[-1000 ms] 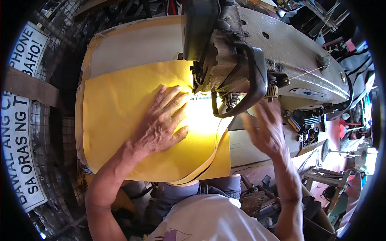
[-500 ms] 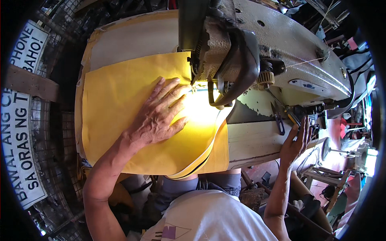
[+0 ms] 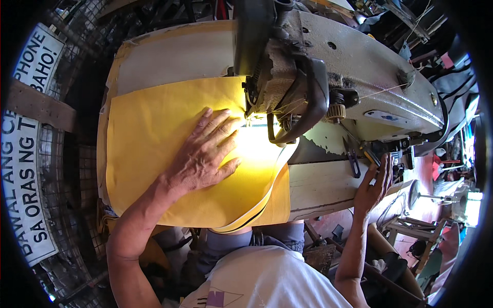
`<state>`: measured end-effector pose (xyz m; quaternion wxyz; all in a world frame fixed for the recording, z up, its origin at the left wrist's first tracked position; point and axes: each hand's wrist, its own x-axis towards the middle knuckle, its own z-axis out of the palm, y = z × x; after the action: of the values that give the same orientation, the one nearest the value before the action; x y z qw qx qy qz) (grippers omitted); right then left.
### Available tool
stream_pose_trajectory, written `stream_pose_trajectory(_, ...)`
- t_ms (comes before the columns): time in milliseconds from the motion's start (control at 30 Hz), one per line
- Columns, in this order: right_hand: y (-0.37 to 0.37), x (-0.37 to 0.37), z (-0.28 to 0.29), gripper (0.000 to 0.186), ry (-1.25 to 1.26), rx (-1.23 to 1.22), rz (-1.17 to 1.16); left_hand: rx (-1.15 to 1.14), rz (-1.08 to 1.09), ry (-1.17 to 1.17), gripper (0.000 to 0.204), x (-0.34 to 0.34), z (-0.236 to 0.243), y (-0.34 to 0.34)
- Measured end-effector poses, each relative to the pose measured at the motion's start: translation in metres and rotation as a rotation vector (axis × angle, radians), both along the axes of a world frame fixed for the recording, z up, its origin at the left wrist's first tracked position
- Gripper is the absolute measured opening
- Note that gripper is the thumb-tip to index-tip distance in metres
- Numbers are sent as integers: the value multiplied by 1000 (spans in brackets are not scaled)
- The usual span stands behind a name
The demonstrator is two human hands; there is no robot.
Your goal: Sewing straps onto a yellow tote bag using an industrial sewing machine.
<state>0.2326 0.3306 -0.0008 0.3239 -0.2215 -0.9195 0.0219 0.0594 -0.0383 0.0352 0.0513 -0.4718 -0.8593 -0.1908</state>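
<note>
My left hand (image 3: 203,156) lies palm down on a sheet of yellow fabric (image 3: 144,149), fingers spread and tips close to the sewing machine's needle area (image 3: 250,117). Part of the fabric is under the machine's presser foot, where a bright lamp washes out the detail. A curved band with white and black edging (image 3: 251,208) runs along the fabric's right side and hangs over the table's near edge. At the right, my right hand (image 3: 374,187) is raised at the table edge with its fingers stretched out, holding nothing visible. Thread snips (image 3: 352,156) lie just left of it.
The sewing machine's arm (image 3: 370,72) spans the upper right, with thread running to its tension knob (image 3: 336,110). A yellow-and-black-handled tool (image 3: 371,155) lies beyond my right hand. Wire mesh with white signs (image 3: 28,179) stands at the left. A fan (image 3: 418,192) is at the far right.
The whole view has shifted slightly, so machine and fabric appear lower. Both hands keep nearly the same places; the fabric shows no clear movement under the needle.
</note>
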Motion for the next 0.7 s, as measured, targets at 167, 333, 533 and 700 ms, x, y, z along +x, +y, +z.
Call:
stream_pose_trajectory(167, -7, -6, 5, 49, 53, -16, -18, -11, 6, 17, 44, 1, 0, -2)
stream_pose_trajectory(333, -12, -7, 16, 52, 3, 162, 70, -9, -10, 0, 44, 0, 2, 1)
stream_pose_trajectory(533, -105, -56, 47, 31, -31, -108, 1046, 2, -10, -52, 42, 0, -1, -4)
stream_pose_trajectory(700, -138, -108, 53, 36, -309, -98, 1123, -13, 10, -33, 42, 1, 4, -2)
